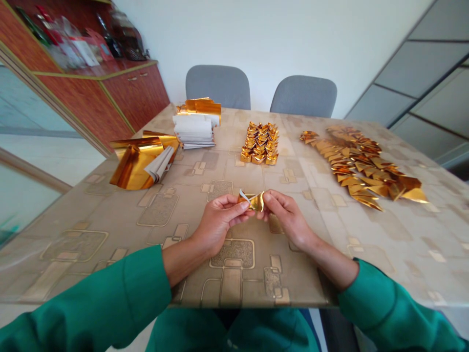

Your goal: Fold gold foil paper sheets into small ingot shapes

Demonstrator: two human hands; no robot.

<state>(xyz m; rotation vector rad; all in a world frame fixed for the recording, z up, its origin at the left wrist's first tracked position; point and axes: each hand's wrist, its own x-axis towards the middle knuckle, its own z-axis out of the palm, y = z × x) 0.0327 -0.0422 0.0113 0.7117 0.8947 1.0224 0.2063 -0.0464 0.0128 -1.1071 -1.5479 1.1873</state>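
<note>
Between my two hands, above the table's near middle, is a small folded piece of gold foil paper [257,202] with a pale inner side showing. My left hand [223,217] pinches its left end between thumb and fingers. The right end is gripped by my right hand [287,215], whose lower fingers are partly hidden. Straight ahead stand rows of folded gold paper pieces [259,143], packed closely together. To the right spreads a large heap of flatter folded gold pieces [361,164], overlapping in lines.
A stack of white-backed paper sheets [194,131] and loose gold foil sheets [137,161] lie at the left. The patterned tablecloth [157,264] covers the table. Two grey chairs [218,85] stand against its far side. A wooden cabinet [135,93] holds bottles at the back left.
</note>
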